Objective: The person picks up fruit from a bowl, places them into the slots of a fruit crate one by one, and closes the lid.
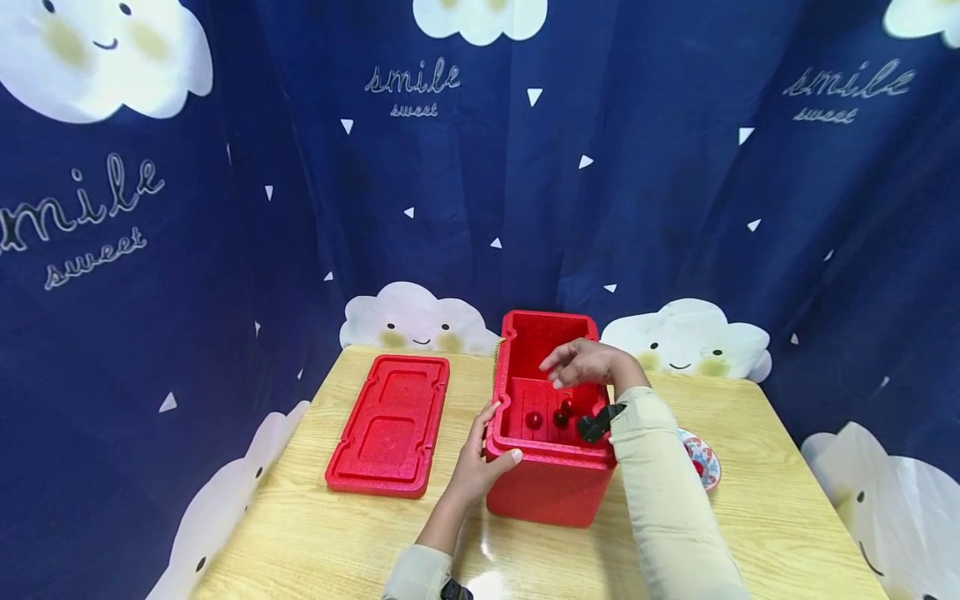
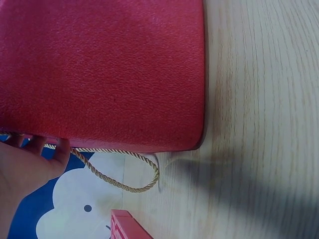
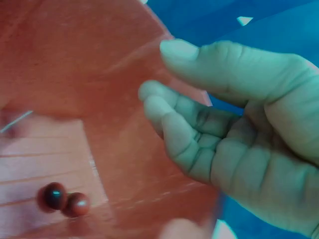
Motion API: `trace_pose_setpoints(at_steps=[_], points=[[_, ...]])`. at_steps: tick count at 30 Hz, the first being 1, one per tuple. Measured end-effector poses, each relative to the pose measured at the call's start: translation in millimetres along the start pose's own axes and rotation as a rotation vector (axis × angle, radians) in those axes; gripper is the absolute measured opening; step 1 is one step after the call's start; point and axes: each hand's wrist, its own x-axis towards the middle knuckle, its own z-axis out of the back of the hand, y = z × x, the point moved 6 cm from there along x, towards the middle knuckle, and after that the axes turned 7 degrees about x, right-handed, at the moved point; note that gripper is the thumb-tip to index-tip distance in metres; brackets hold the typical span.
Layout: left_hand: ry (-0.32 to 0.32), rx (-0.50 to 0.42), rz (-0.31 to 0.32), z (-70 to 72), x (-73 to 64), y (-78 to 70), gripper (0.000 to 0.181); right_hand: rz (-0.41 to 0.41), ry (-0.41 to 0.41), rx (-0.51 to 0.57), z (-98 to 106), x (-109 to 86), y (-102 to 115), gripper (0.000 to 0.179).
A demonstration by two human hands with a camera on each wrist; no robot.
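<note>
A red box (image 1: 551, 492) stands lidless on the table, with several small round dark-red fruits (image 1: 533, 420) on its ribbed floor. My left hand (image 1: 474, 467) holds the box's near left corner, thumb on the front face and fingers along the left side. In the left wrist view its fingertips meet the box wall (image 2: 109, 74) beside a gold cord (image 2: 122, 185). Over the box's opening is my right hand (image 1: 588, 364), fingers loosely bent and nothing between them. Two of the fruits (image 3: 77, 204) lie close together below it in the right wrist view.
The red lid (image 1: 390, 429) lies flat on the wooden table (image 1: 277, 533) to the box's left. A patterned plate (image 1: 708, 462) with something red on it is partly hidden by my right sleeve. A dark blue curtain (image 1: 465, 183) with clouds hangs behind and at both sides.
</note>
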Motion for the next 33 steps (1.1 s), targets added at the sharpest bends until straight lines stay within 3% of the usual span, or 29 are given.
trace_pose_setpoints(at_steps=[10,22,33], points=[[0.0,-0.019,0.0,-1.2,1.5,2.1,0.074,0.082,-0.072,-0.165,12.0,-31.8,22.1,0.034],[0.0,0.001,0.001,0.3,1.6,3.2,0.075,0.187,-0.135,-0.221,26.9,-69.0,14.8,0.035],[-0.002,0.003,-0.015,-2.8,1.4,0.6,0.073,0.283,-0.223,-0.113,35.5,-97.9,-7.3,0.037]])
